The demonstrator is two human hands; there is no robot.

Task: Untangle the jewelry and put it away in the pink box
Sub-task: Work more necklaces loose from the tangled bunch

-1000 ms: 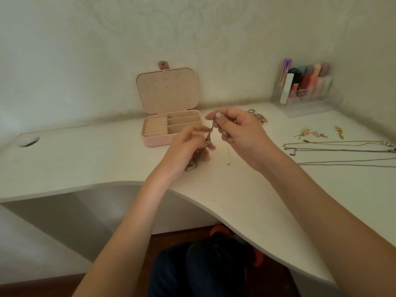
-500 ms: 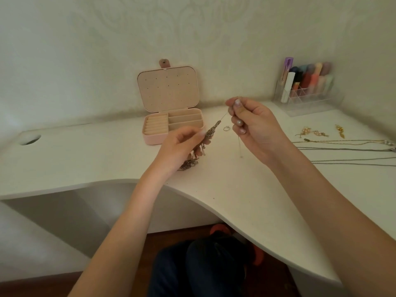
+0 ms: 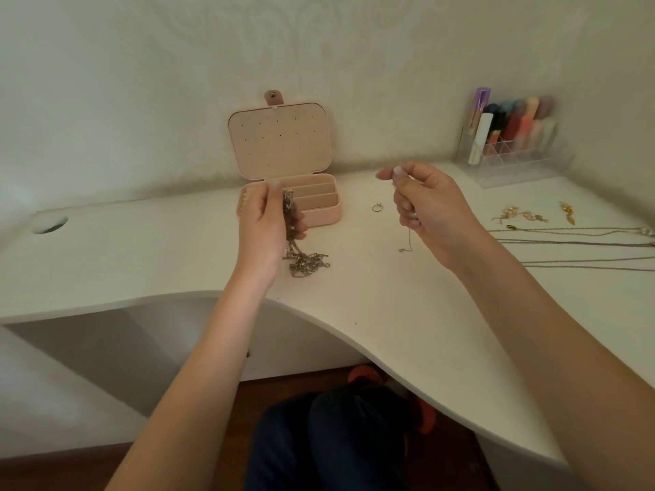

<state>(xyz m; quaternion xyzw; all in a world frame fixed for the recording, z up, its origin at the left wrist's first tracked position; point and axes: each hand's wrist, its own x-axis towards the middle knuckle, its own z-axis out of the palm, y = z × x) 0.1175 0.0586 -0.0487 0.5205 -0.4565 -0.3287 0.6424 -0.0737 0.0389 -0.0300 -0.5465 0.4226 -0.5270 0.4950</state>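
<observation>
Nearest: dark-trousered knees [image 3: 340,437] under the desk, brown floor [image 3: 71,469] below, something orange-red [image 3: 365,375] behind the knees, can't tell what.

White desk [image 3: 390,313], curved front edge, set into a corner of pale patterned wall [image 3: 319,47]. One round cable hole [image 3: 51,225] at far left.

Two bare hands over the desk, well apart. Left hand [image 3: 264,225] was clenched on one tangled clump of chains [image 3: 301,256]: upper part pinched between thumb and fingers, lower part piled on the desk just beside the wrist. Right hand [image 3: 425,203] was closed on one thin chain [image 3: 407,239]; its free end hung down and touched the desk.

One small ring [image 3: 377,207] lay loose on the desk between the hands, nearer the right one.

Right side: three or four straightened necklaces [image 3: 574,239] in near-parallel lines running off frame, exact count unclear. Beyond them, gold earrings [image 3: 521,216], two or three pieces, blurred; one more gold drop earring [image 3: 566,210] set apart.

One pink box [image 3: 319,216] behind the left hand, lid [image 3: 280,141] open and upright, dotted with small holes, snap tab on top. Ring rolls on its left, three long compartments on its right; contents not discernible.

Far right corner: one clear acrylic organiser [image 3: 514,161] with roughly ten upright cosmetic tubes [image 3: 510,118], blurred.
</observation>
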